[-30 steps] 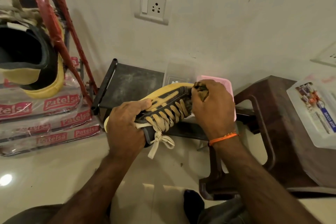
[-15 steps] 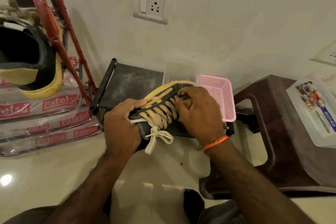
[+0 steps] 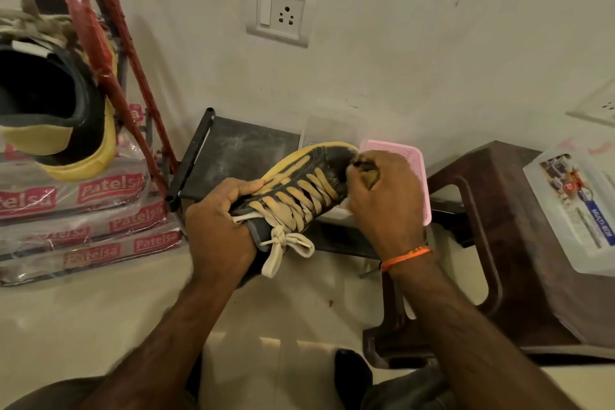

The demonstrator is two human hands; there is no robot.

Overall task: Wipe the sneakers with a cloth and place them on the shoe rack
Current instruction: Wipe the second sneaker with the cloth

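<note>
A: Step in hand: wiping the toe of the sneaker. It is held in the air over a dark low shelf, toe pointing away and up toward the wall, laces facing the camera. The second sneaker already sits up on the red shoe rack at far left.

B: Grip state?

A: Left hand wraps the heel and collar, thumb lying along the yellow side stripe. Right hand is curled round a small bunched cloth, pressing it against the toe cap. Only a scrap of cloth shows between the fingers; its size I cannot tell.

B: Advice for doing the wipe well?

A: My judgement: keep the left hand firm at the heel so the shoe does not twist under pressure. Work the cloth from toe cap down along the yellow sole edge, then turn the shoe to reach the far side, which is hidden here. The laces look dusty; short strokes along them rather than across should avoid snagging the bow.

B: Risks?

A: The pink basket sits just behind the right hand; a wide stroke could knock it. The toe looks partly clean, so I would log the task as roughly midway.
</note>
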